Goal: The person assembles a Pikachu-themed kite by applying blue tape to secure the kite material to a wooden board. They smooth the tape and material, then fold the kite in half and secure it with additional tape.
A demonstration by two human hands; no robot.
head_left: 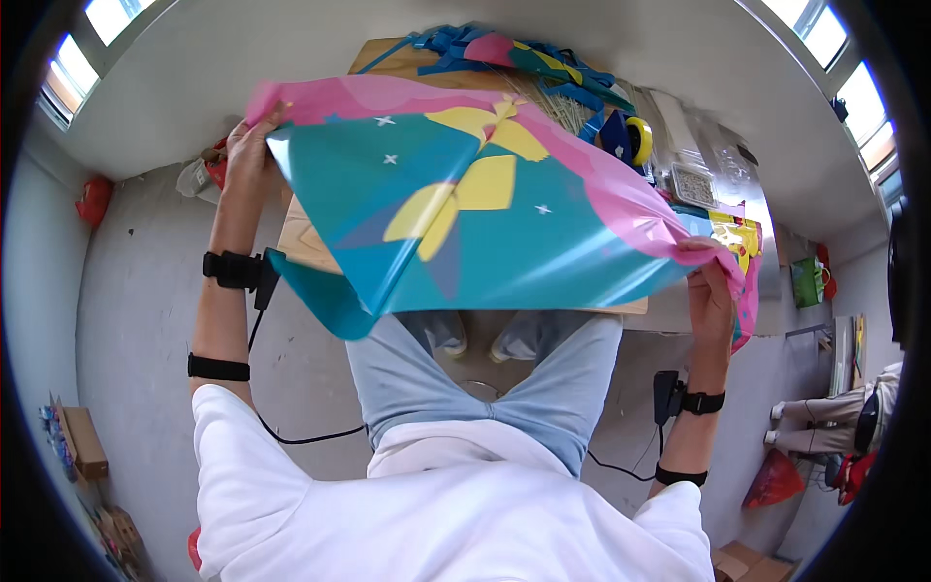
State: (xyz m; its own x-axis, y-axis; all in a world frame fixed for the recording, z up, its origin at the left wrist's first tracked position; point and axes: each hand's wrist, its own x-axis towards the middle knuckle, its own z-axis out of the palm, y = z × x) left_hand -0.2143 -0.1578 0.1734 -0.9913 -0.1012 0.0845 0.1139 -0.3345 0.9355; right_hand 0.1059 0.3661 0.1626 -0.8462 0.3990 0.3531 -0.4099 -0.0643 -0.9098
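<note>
"What's the room like from where you sit?"

"Grey floor (145, 330), pale walls, and a wooden surface (400, 64) ahead of me. I see blue straps (448, 48) heaped at its far side, and toward the right a yellow roll (638, 141) near a clear tub (692, 184)."

"And the sheet?"

"The glossy teal sheet (514, 247), pink-bordered with yellow shapes, is stretched between my hands over the near part of the surface, hiding much of it. A crease runs aslant down it, and the near left corner curls loose. I can't tell whether it touches the wood."

"Your grip?"

"My left hand (250, 145) pinches the far left corner; my right hand (713, 291) pinches the pink border at the right end, bunching it."
</note>
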